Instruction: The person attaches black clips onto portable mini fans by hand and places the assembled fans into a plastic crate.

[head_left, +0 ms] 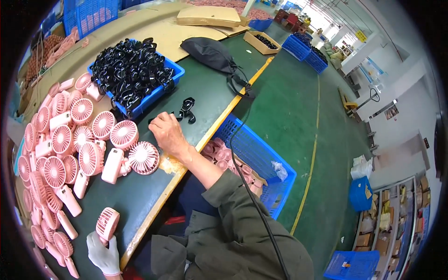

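a: pink handheld fan [107, 223] — where is it?
b: near the front edge of the green worktop [205, 93], head up, its handle gripped in the gloved left hand [104, 255].
a: and the right hand [168, 132]?
b: bare, resting palm down on the worktop, fingers loosely curled, holding nothing. a few black clips [185, 110] lie just beyond its fingertips.
a: what else is around?
b: a heap of pink fans [65, 144] spreads over the left of the worktop. a blue crate [175, 70] piled with black clips sits behind the right hand. a second blue crate [261, 154] with pink parts stands on the floor beside the worktop.
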Action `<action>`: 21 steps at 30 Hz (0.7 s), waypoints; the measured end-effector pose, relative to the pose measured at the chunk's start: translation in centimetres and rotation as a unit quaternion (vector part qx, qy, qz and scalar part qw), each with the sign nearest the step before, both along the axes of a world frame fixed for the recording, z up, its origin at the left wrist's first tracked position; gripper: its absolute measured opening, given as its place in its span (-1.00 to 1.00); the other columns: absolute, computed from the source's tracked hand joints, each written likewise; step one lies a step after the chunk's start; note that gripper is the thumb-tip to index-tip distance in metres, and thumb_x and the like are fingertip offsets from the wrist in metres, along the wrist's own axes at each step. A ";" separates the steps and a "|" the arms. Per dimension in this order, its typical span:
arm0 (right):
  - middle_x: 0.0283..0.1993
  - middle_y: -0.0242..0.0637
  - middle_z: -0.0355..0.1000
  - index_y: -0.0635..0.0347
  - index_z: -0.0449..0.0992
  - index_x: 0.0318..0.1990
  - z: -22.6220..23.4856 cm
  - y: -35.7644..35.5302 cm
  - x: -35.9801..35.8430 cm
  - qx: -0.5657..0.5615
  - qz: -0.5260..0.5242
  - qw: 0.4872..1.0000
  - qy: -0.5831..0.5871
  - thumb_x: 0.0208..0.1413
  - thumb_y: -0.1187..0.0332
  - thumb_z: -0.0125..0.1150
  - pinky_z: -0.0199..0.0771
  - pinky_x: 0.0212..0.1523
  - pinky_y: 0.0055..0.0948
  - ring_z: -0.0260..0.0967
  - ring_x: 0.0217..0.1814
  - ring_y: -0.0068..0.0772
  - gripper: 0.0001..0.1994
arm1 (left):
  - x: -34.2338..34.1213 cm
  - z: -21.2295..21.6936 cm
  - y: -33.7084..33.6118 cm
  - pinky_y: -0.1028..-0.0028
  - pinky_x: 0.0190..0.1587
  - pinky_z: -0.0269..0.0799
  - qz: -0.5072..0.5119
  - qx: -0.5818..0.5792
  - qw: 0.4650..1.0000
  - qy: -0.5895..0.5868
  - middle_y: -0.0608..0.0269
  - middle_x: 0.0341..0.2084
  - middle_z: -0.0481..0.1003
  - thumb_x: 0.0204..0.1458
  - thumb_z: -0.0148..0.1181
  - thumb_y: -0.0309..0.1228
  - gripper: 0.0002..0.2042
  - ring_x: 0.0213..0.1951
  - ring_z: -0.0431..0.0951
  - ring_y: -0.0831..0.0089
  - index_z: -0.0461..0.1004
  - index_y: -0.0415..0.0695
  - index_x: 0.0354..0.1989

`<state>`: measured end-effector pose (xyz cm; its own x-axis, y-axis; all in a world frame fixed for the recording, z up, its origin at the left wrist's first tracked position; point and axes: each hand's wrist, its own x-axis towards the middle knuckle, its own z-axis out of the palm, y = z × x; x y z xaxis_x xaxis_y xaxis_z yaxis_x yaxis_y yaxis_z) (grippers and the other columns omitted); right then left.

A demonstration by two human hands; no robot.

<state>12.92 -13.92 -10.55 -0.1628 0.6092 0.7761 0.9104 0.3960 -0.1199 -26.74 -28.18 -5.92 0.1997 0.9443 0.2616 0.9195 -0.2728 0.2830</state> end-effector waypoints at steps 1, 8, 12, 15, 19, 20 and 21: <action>-0.32 -0.32 0.42 0.17 0.49 -0.44 0.1 -0.1 -0.1 0.008 -0.007 1.000 0.004 -0.16 0.48 0.13 0.29 -0.23 -0.33 0.32 -0.17 -0.26 -0.92 | 0.3 0.2 0.0 0.25 -0.29 0.42 -0.006 0.013 1.000 -0.010 0.10 -0.36 0.41 -0.18 0.29 -0.43 -0.73 -0.30 0.48 0.07 0.39 -0.17 -0.29; -0.28 -0.22 0.37 0.24 0.45 -0.31 0.9 -0.2 -0.2 0.033 0.011 0.996 0.088 -0.09 0.53 0.12 0.37 -0.19 -0.27 0.31 -0.17 -0.16 -0.86 | 0.0 -0.6 0.0 0.21 -0.40 0.34 -0.011 0.039 0.999 0.017 0.11 -0.50 0.35 -0.16 0.30 -0.41 -0.77 -0.40 0.43 0.06 0.33 -0.17 -0.45; -0.23 -0.14 0.33 0.30 0.39 -0.28 1.4 -1.2 0.0 0.050 0.034 0.985 0.162 -0.08 0.59 0.19 0.43 -0.21 -0.26 0.34 -0.18 -0.08 -0.83 | 0.0 -1.1 -0.1 0.19 -0.42 0.32 -0.001 0.055 0.998 0.030 0.11 -0.52 0.35 -0.16 0.30 -0.39 -0.75 -0.42 0.43 0.07 0.31 -0.17 -0.48; -0.20 -0.08 0.31 0.33 0.39 -0.24 2.1 -3.4 -0.9 0.061 0.040 0.956 0.285 -0.05 0.59 0.23 0.46 -0.22 -0.26 0.38 -0.20 -0.03 -0.80 | -0.2 -1.7 -0.7 0.19 -0.50 0.28 0.016 0.086 0.996 0.016 0.12 -0.64 0.31 -0.10 0.29 -0.35 -0.74 -0.56 0.39 0.07 0.29 -0.15 -0.58; -0.16 -0.08 0.40 0.36 0.45 -0.16 2.7 -10.8 -3.6 0.004 0.067 0.924 0.376 0.01 0.48 0.29 0.46 -0.18 -0.28 0.42 -0.17 -0.14 -0.75 | -2.1 -4.1 -0.9 0.32 -0.56 0.23 0.054 0.130 0.984 -0.112 0.25 -0.73 0.25 0.09 0.18 -0.33 -0.71 -0.67 0.27 0.35 0.34 -0.20 -0.60; -0.18 -0.09 0.40 0.38 0.46 -0.13 3.5 -13.1 -4.3 -0.064 0.098 0.893 0.434 -0.01 0.48 0.32 0.48 -0.19 -0.34 0.42 -0.18 -0.18 -0.71 | -3.4 -6.0 -0.7 0.40 -0.50 0.28 0.141 0.036 0.944 -0.297 0.35 -0.68 0.26 0.15 0.15 -0.27 -0.72 -0.62 0.27 0.47 0.43 -0.24 -0.47; -0.19 -0.17 0.39 0.38 0.46 -0.10 3.1 -14.4 -5.0 -0.061 0.143 0.877 0.455 -0.01 0.51 0.33 0.48 -0.23 -0.46 0.42 -0.18 -0.35 -0.70 | -3.0 -5.6 -1.0 0.43 -0.44 0.30 0.151 0.020 0.882 -0.446 0.33 -0.59 0.31 0.17 0.13 -0.23 -0.71 -0.54 0.31 0.48 0.44 -0.28 -0.35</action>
